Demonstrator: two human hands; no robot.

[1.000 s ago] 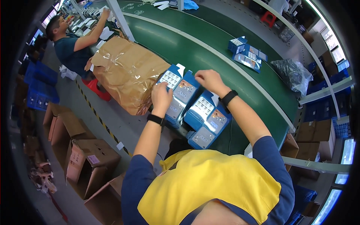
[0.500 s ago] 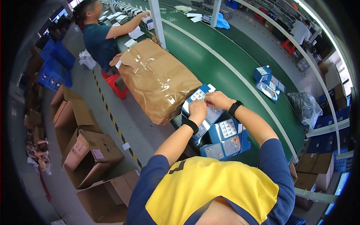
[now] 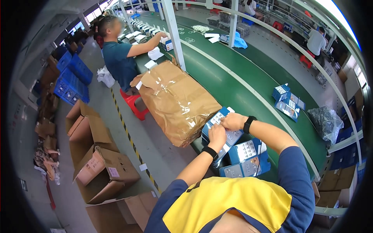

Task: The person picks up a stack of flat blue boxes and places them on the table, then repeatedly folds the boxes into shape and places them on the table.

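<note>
From left to right, and with the two hands as the centre of the clock: blue plastic crates (image 3: 73,86) are stacked toward half past nine; how many, I cannot count surely. Three open cardboard boxes (image 3: 123,165) stand on the floor at about half past eight. At ten o'clock one co-worker (image 3: 118,58) sits on one red stool (image 3: 134,104), one arm stretched forward. Nearer, also at ten o'clock, is one large brown paper package (image 3: 176,99), just beside the work.

The blue printed carton (image 3: 234,136) is under both hands, on the near edge of the green tabletop (image 3: 225,89). The left hand (image 3: 217,135) comes from seven o'clock, fingers bent onto the carton. The right hand (image 3: 234,121) comes from four o'clock, turned inward, its fingers curled close to the left ones. Both touch the carton; whether either grip pinches it, I cannot tell. Each wrist wears one black band.

More blue cartons (image 3: 245,152) lie at five o'clock; another small group (image 3: 288,105) lies toward two o'clock. One transparent plastic bag (image 3: 327,123) is at three o'clock.
</note>
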